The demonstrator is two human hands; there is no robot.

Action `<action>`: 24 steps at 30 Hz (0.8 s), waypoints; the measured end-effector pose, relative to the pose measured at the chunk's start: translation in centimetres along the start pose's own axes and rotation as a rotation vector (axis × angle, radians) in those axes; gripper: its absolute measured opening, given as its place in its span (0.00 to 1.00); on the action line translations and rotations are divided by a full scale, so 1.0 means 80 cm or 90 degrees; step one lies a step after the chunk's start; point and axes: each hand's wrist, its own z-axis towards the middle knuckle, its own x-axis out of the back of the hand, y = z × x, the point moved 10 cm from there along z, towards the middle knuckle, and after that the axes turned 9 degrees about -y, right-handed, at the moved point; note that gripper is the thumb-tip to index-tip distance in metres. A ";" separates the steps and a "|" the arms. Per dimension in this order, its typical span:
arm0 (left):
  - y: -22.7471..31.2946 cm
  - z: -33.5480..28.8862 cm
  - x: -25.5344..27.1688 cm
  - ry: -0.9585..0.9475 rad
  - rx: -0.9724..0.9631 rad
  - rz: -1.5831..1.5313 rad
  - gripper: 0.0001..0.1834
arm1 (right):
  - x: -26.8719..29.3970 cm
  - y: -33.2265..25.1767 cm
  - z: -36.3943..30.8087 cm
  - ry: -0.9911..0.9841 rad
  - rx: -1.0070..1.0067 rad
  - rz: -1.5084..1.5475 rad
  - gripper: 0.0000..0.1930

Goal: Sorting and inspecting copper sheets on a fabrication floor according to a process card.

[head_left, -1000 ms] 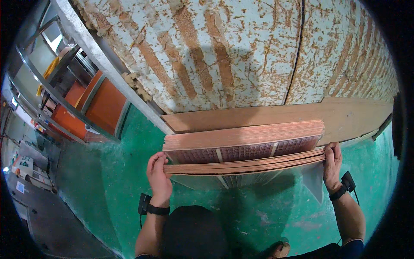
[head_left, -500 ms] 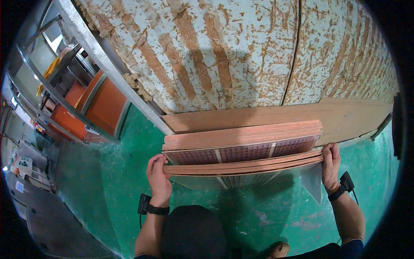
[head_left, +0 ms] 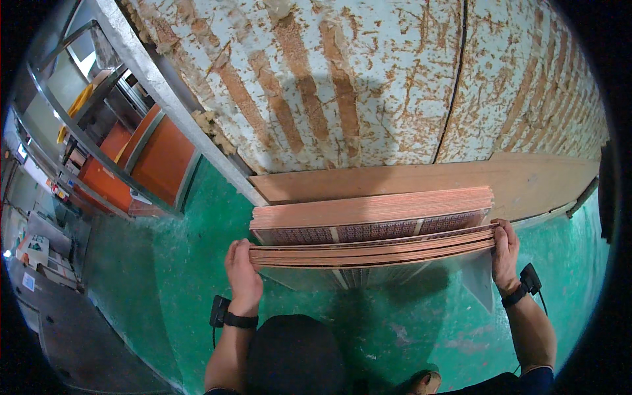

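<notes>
Our left hand (head_left: 242, 276) and right hand (head_left: 505, 253) are closed on the two ends of a bundle (head_left: 372, 249) of thin copper sheets, held between them as a second ago, barely shifted. Just beyond lies the stack (head_left: 368, 214); past it, a board (head_left: 421, 181) and the flaking wall (head_left: 368, 79).

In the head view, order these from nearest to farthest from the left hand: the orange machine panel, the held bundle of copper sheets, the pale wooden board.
1. held bundle of copper sheets: gripped at its left end by the left hand.
2. pale wooden board: above, beyond the bundle.
3. orange machine panel: far upper left.
</notes>
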 end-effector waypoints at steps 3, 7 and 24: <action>0.018 0.000 -0.019 -0.007 -0.041 0.014 0.11 | 0.001 0.006 -0.001 0.005 -0.001 0.003 0.19; 0.016 -0.004 -0.020 0.009 0.015 -0.030 0.10 | 0.001 0.003 -0.001 0.014 -0.004 0.003 0.19; 0.011 -0.003 -0.016 0.010 0.027 -0.009 0.12 | -0.004 -0.008 -0.001 -0.003 0.040 0.002 0.14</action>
